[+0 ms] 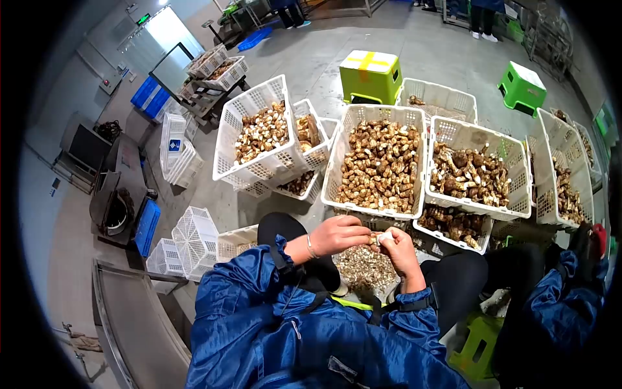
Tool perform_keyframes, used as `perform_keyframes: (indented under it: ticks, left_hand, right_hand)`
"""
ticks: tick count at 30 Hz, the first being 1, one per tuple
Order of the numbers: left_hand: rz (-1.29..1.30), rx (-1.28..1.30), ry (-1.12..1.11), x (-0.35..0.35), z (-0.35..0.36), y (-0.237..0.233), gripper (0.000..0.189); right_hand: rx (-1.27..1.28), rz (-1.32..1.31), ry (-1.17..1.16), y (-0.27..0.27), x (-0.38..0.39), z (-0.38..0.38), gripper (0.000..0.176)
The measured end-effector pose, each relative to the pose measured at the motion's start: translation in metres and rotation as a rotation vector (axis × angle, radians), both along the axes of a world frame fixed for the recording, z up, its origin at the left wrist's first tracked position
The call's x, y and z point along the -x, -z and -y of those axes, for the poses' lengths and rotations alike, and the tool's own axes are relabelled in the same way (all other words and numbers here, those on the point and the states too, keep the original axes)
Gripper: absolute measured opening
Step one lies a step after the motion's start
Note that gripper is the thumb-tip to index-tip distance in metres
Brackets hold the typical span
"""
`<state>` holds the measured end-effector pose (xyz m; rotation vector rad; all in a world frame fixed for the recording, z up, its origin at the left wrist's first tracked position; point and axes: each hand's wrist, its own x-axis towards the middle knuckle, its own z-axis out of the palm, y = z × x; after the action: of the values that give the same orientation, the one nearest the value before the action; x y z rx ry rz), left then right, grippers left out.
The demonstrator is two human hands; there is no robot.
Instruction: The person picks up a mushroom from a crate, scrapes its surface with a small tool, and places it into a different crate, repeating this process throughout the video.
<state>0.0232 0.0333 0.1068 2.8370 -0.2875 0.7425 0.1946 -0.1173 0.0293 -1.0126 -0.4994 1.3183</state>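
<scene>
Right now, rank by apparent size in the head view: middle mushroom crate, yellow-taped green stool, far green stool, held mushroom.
1. middle mushroom crate
2. yellow-taped green stool
3. far green stool, smaller perhaps only through distance
4. held mushroom, pinched between left hand and right hand

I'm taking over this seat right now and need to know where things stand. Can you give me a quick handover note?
Left hand: closed on one mushroom, over the lap.
Right hand: pinching the same mushroom from the other side.
Things: full centre crate straight ahead; crate of darker mushrooms to its right; tilted crate to the left.
Done: a heap of small bits lies under the hands.
Left: the mushroom in hand; which crates are finished I cannot tell.
</scene>
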Motion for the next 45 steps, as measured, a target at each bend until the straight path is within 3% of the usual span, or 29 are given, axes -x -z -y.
perform_keyframes:
  ticks: [3, 4, 6, 8, 9, 10, 12, 13, 16, 19, 22, 25, 29, 31, 34, 37, 40, 45]
  left_hand:
    - [-0.022, 0.309, -0.175, 0.0, 0.021, 0.01, 0.031]
    - [-0.021, 0.366, -0.211, -0.001, 0.026, 0.016, 0.032]
    - [-0.036, 0.534, -0.356, -0.002, 0.038, 0.03, 0.031]
    - [-0.059, 0.763, -0.541, 0.0, 0.049, 0.049, 0.029]
    - [-0.188, 1.349, -0.64, -0.002, 0.054, 0.053, 0.028]
    - [-0.192, 1.458, -0.689, -0.004, 0.055, 0.057, 0.029]
    - [0.057, 2.042, -0.547, -0.009, 0.064, 0.064, 0.025]
    - [0.081, 2.188, -0.52, -0.009, 0.067, 0.064, 0.021]
    - [0.147, 2.337, -0.55, -0.012, 0.069, 0.062, 0.02]
    - [0.17, 2.33, -0.551, -0.014, 0.071, 0.064, 0.019]
    - [0.167, 2.316, -0.538, -0.015, 0.073, 0.066, 0.021]
    - [0.154, 2.312, -0.529, -0.015, 0.073, 0.065, 0.021]
    - [0.182, 2.451, -0.449, -0.017, 0.072, 0.071, 0.015]
    - [0.125, 2.537, -0.302, -0.013, 0.065, 0.081, 0.016]
    - [0.083, 2.618, -0.232, -0.009, 0.061, 0.091, 0.021]
    - [0.036, 2.682, -0.16, -0.006, 0.061, 0.091, 0.021]
    - [0.052, 2.824, -0.253, -0.01, 0.059, 0.086, 0.02]
    - [0.003, 2.998, -0.153, -0.009, 0.057, 0.083, 0.026]
  right_hand:
    - [0.013, 0.019, 0.075, -0.004, 0.001, -0.001, 0.012]
    - [0.052, 0.246, 0.058, -0.005, -0.002, 0.0, 0.011]
    - [0.046, 0.418, 0.156, -0.004, 0.002, 0.0, 0.014]
    - [0.006, 0.345, 0.29, 0.002, 0.006, -0.004, 0.015]
    - [-0.017, 0.309, 0.358, 0.003, 0.006, -0.006, 0.015]
    - [-0.054, 0.309, 0.39, 0.003, 0.005, -0.006, 0.016]
    - [0.002, 0.603, 0.316, -0.001, 0.0, 0.0, 0.019]
    - [0.008, 0.562, 0.309, -0.014, 0.005, 0.001, 0.022]
    - [-0.064, 0.562, 0.319, 0.002, 0.006, -0.001, 0.022]
    - [-0.056, 0.434, 0.26, 0.002, 0.009, 0.001, 0.021]
    - [-0.162, 0.601, 0.29, -0.008, 0.012, 0.002, 0.02]
    - [-0.051, 0.532, 0.341, -0.006, 0.013, 0.001, 0.014]
    - [-0.013, 0.543, 0.341, -0.001, 0.01, 0.002, 0.012]
    - [-0.02, 0.561, 0.325, -0.014, 0.011, 0.006, 0.015]
    - [-0.282, 0.932, 0.428, -0.012, 0.011, 0.0, 0.016]
    - [-0.134, 0.848, 0.381, -0.01, 0.013, 0.003, 0.014]
    - [-0.029, 0.698, 0.366, -0.019, 0.011, 0.005, 0.015]
    - [-0.01, 0.73, 0.371, -0.01, 0.008, 0.002, 0.016]
